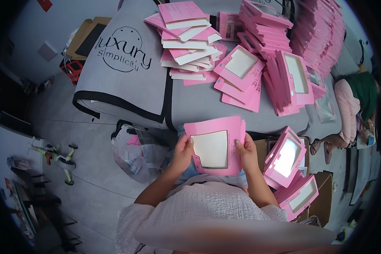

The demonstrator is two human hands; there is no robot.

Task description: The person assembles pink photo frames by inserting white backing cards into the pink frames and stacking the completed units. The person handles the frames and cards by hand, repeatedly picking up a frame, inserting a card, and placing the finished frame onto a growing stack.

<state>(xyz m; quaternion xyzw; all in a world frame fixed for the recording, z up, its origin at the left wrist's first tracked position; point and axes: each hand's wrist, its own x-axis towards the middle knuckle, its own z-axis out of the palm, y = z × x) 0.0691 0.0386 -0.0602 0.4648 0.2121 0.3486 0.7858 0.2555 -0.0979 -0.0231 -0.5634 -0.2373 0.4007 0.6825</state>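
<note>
In front of my body I hold a flat pink windowed box (pixel 188 128) between both hands, its large pale window facing up. My left hand (pixel 182 153) grips its left edge, thumb on the front and fingers behind. My right hand (pixel 247 153) closes on the right edge the same way, where a narrow pink side flap sticks up. The fingers behind the box are partly hidden. Just beyond it, on a grey sofa, lie a few loose windowed pink boxes (pixel 241 91) and a leaning stack of pink cartons (pixel 190 55) with white flaps.
More pink boxes (pixel 264 29) and a wrapped pile (pixel 319 36) fill the sofa's right. Beside my right arm, windowed boxes (pixel 301 197) lean in a cardboard carton (pixel 324 197). A clear plastic bag (pixel 135 156) stands at left, a small tricycle (pixel 57 158) farther off. Another person (pixel 353 106) bends at far right.
</note>
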